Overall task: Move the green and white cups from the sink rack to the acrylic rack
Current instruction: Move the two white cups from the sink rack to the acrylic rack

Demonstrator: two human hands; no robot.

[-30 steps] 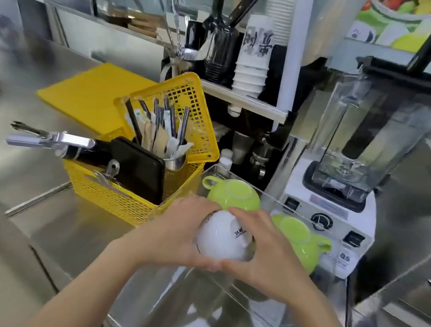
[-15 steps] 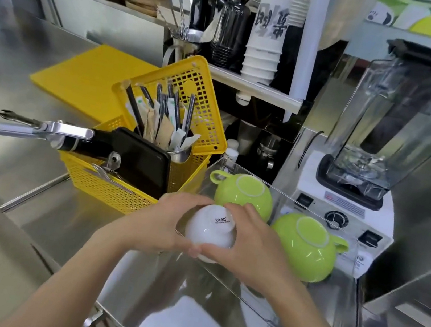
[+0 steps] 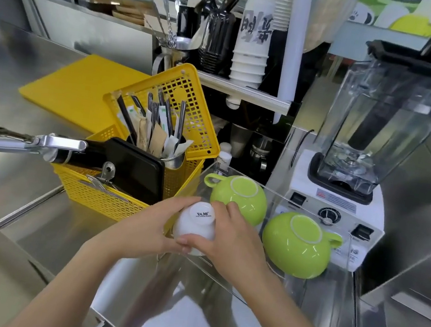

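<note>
Both hands have carried the white cup [image 3: 195, 223] down and toward nine o'clock since a second ago, and the two green cups now show clear of them, where one was partly covered before.

Head view: the left hand [image 3: 143, 229] and right hand [image 3: 231, 238] clamp the white cup between them, fingers wrapped on its sides and thumbs meeting at its near edge. It is upside down, its printed foot facing up, at the near left corner of the acrylic rack [image 3: 348, 249]; whether its rim already touches the rack floor I cannot tell. One green cup [image 3: 240, 197] sits inverted at twelve o'clock from the white one, just beside the right fingertips. The other green cup [image 3: 298, 245] lies inverted at three o'clock, near the right hand but apart from it. A yellow basket [image 3: 108, 197] stands at ten o'clock, a blender [image 3: 341, 210] at two.

The step in hand looks like the placing of the white cup. Next, I judge, it must settle flat on its rim, then both hands must open and lift straight up without knocking the green cups.
</note>
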